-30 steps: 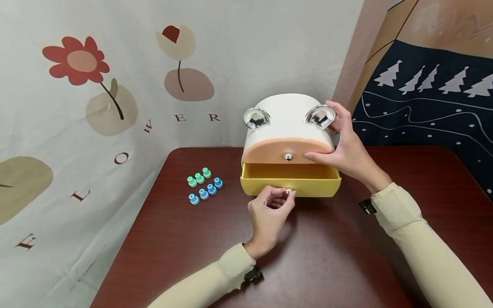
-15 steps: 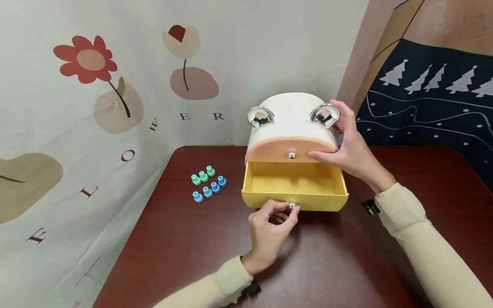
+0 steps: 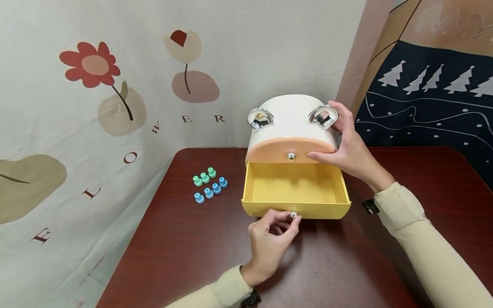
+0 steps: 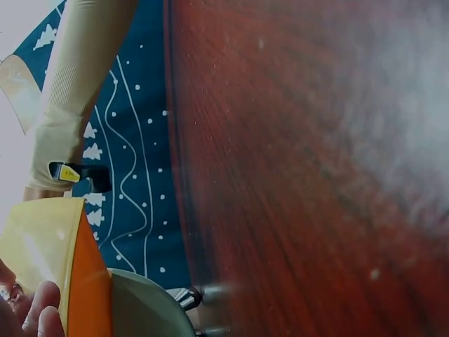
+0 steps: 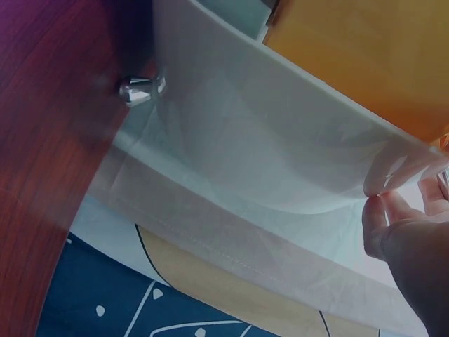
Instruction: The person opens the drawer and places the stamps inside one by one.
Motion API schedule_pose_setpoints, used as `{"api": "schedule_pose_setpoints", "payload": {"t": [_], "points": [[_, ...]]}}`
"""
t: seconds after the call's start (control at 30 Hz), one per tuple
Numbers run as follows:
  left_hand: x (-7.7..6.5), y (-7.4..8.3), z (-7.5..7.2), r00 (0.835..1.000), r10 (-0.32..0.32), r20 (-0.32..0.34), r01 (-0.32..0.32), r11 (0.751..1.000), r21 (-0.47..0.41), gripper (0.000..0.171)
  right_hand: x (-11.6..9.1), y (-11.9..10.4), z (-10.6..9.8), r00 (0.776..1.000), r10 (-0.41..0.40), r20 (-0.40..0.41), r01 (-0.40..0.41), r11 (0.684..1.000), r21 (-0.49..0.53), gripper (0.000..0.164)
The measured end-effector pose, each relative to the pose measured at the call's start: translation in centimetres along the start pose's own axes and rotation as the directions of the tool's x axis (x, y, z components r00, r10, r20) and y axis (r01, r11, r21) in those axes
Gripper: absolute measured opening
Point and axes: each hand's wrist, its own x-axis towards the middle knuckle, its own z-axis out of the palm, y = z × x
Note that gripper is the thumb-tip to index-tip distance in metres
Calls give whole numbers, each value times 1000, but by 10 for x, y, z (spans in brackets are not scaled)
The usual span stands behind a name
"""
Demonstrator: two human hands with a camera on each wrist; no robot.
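A small white cabinet (image 3: 292, 117) with two silver bowl-shaped eyes stands on the table. Below its orange upper drawer front (image 3: 269, 150), a yellow drawer (image 3: 319, 210) is pulled out with nothing inside. My left hand (image 3: 269, 248) pinches the drawer's silver knob (image 3: 293, 214) between thumb and fingers. At the cabinet's right side, my right hand (image 3: 354, 147) grips the body, its thumb on the orange front and its fingers behind the right eye (image 3: 323, 116). In the right wrist view, fingertips of that hand (image 5: 414, 232) touch the glossy white wall (image 5: 259, 126).
Left of the cabinet lie a row of green pegs (image 3: 205, 177) and a row of blue pegs (image 3: 212, 189), with knobbed tops. The dark red table (image 3: 185, 248) meets a printed cloth (image 3: 235, 51) behind. Silver feet (image 5: 140, 90) hold the cabinet up.
The yellow drawer has slid further out toward me, with my left hand moving along on its knob. My right hand keeps its grip on the cabinet. The view has shifted slightly.
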Motion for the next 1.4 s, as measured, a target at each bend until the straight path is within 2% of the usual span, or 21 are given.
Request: {"api": "schedule_pose_setpoints", "payload": {"t": [0.2, 0.53, 0.9, 1.03, 1.13, 1.27, 1.4], "points": [[0, -2, -4, 996, 86, 26, -87, 996, 35, 24, 1, 0, 1, 1000, -4, -3, 4, 1000, -5, 131], [-2, -3, -16, 997, 58, 48, -59, 998, 23, 23, 2, -1, 1, 1000, -13, -3, 13, 1000, 11, 131], [11, 2, -31, 978, 204, 41, -205, 978, 22, 15, 1, -3, 1, 1000, 16, -3, -16, 999, 31, 131], [17, 1, -36, 968, 251, 26, -250, 968, -24, 11, 1, -2, 1, 1000, 19, -4, -19, 999, 30, 131], [23, 0, -43, 954, 300, 12, -299, 952, -61, 8, 1, -2, 1, 1000, 18, -4, -18, 999, 27, 131], [33, -4, -54, 936, 352, -24, -353, 933, -73, 12, 1, -1, 1, 1000, 16, -4, -16, 1000, 23, 130], [39, -10, -68, 941, 330, -71, -333, 942, -40, 18, 1, 1, 2, 1000, -3, -10, 3, 1000, 21, 130]]}}
